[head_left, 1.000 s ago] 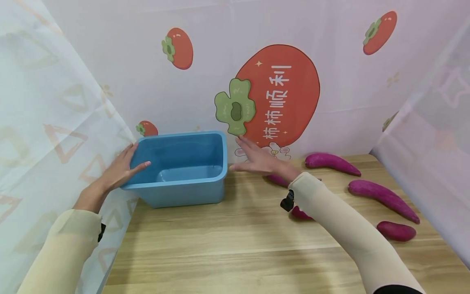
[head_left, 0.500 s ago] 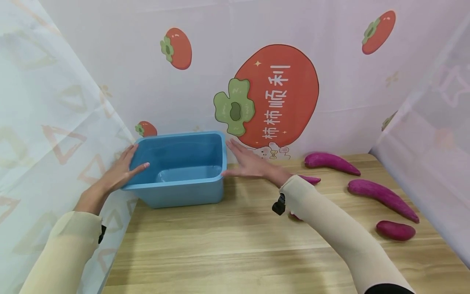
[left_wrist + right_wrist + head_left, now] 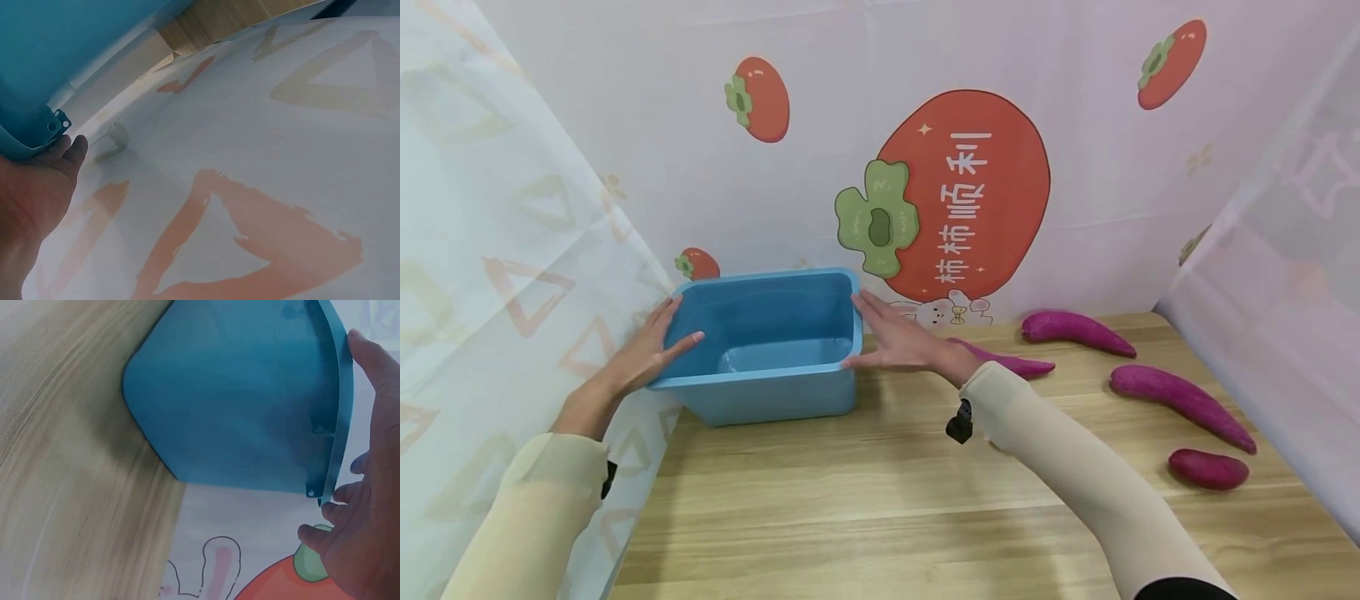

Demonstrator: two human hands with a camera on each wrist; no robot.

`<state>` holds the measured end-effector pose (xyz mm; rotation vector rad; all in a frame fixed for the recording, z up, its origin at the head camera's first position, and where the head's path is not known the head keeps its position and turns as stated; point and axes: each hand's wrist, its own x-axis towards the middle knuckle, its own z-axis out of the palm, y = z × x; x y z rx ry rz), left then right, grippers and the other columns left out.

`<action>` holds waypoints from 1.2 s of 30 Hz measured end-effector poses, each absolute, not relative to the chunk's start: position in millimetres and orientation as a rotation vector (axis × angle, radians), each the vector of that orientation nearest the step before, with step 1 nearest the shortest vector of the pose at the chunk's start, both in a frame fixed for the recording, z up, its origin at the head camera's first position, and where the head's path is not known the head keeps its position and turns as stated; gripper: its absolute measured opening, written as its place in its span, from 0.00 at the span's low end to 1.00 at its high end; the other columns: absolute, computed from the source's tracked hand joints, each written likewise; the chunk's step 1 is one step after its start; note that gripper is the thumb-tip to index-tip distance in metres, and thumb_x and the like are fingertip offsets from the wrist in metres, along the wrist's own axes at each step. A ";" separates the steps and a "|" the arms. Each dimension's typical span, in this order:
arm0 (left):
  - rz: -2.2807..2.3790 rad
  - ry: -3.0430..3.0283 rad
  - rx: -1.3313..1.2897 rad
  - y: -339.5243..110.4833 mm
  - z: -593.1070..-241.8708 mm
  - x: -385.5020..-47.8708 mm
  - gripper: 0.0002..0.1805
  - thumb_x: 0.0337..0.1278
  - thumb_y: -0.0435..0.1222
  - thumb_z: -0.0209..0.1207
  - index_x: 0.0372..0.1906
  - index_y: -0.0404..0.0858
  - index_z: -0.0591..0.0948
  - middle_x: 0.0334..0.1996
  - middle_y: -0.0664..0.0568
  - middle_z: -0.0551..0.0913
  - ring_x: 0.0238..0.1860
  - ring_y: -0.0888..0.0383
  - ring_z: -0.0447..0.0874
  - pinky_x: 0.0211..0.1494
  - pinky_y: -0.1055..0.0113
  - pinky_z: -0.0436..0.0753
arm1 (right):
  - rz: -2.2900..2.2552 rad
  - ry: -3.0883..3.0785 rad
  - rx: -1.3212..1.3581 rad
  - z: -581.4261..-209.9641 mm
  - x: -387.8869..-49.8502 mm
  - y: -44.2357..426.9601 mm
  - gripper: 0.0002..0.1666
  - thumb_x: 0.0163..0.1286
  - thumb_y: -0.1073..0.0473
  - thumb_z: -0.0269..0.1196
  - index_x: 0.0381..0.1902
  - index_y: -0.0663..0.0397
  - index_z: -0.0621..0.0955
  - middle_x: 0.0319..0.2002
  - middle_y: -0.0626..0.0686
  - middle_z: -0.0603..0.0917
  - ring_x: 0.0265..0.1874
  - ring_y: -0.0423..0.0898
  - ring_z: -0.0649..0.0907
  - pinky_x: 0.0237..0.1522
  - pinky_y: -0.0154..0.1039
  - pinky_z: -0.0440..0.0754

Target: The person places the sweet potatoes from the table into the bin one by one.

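A blue rectangular plastic bin [image 3: 775, 398] stands at the left against the back wall, its inside bare. My left hand [image 3: 638, 350] rests on its left rim, thumb stretched over the opening. In the left wrist view, fingertips of that hand [image 3: 40, 194] touch the rim from outside. At the right rim, my right hand [image 3: 898, 340] is spread, its fingers nearly straight. The right wrist view shows this hand [image 3: 359, 534] along the outer edge of the rim, thumb touching it; how firmly the other fingers touch cannot be told.
Purple sweet potatoes lie on the wooden table [image 3: 820, 508]: one behind my right forearm [image 3: 1018, 367], one at the back [image 3: 1075, 330], a long one [image 3: 1180, 404] and a short one [image 3: 1208, 470] at the right. Printed cloth walls [image 3: 805, 167] enclose the table.
My right hand has moved left, from beside the bin to its right rim. The left hand and the bin stay where they were.
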<state>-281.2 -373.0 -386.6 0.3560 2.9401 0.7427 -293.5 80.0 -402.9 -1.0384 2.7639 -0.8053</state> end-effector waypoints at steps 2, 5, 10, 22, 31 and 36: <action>0.758 2.938 0.363 -374.1 -387.5 -281.5 0.51 0.78 0.59 0.46 0.87 0.41 0.33 0.85 0.34 0.30 0.81 0.22 0.36 0.70 0.15 0.51 | -0.792 2.760 -1.034 -403.4 -293.4 78.5 0.72 0.63 0.22 0.63 0.88 0.52 0.45 0.87 0.57 0.42 0.86 0.57 0.49 0.76 0.67 0.65; 0.781 2.933 0.371 -374.1 -387.8 -281.8 0.51 0.78 0.59 0.47 0.87 0.41 0.33 0.85 0.34 0.31 0.82 0.22 0.36 0.71 0.15 0.49 | -0.777 2.756 -1.014 -403.3 -292.6 76.8 0.72 0.63 0.21 0.63 0.88 0.51 0.45 0.87 0.56 0.41 0.86 0.57 0.50 0.76 0.67 0.65; 0.817 2.919 0.374 -373.3 -386.7 -281.9 0.52 0.78 0.58 0.48 0.87 0.41 0.32 0.85 0.33 0.32 0.82 0.23 0.36 0.71 0.16 0.47 | -0.770 2.752 -0.994 -402.4 -291.1 75.6 0.71 0.63 0.22 0.62 0.88 0.50 0.45 0.88 0.55 0.40 0.86 0.57 0.49 0.76 0.68 0.64; 0.795 2.914 0.363 -371.6 -386.3 -280.3 0.53 0.78 0.59 0.47 0.86 0.40 0.31 0.85 0.32 0.31 0.82 0.23 0.35 0.71 0.15 0.47 | -0.731 2.762 -1.010 -402.3 -290.8 76.5 0.71 0.63 0.21 0.61 0.88 0.51 0.45 0.87 0.56 0.39 0.85 0.58 0.50 0.76 0.67 0.65; 0.689 2.926 0.366 -366.6 -386.5 -280.1 0.53 0.79 0.60 0.46 0.85 0.36 0.32 0.85 0.34 0.28 0.83 0.25 0.32 0.73 0.17 0.45 | -0.699 2.758 -1.000 -398.5 -289.5 82.2 0.71 0.63 0.21 0.61 0.88 0.49 0.44 0.88 0.55 0.39 0.86 0.56 0.48 0.78 0.66 0.63; 0.680 2.918 0.367 -361.2 -384.9 -280.9 0.54 0.79 0.61 0.46 0.85 0.35 0.32 0.85 0.34 0.28 0.83 0.26 0.31 0.74 0.18 0.45 | -0.688 2.767 -1.003 -398.0 -290.3 87.7 0.71 0.63 0.20 0.61 0.88 0.50 0.45 0.87 0.56 0.40 0.86 0.57 0.48 0.77 0.67 0.63</action>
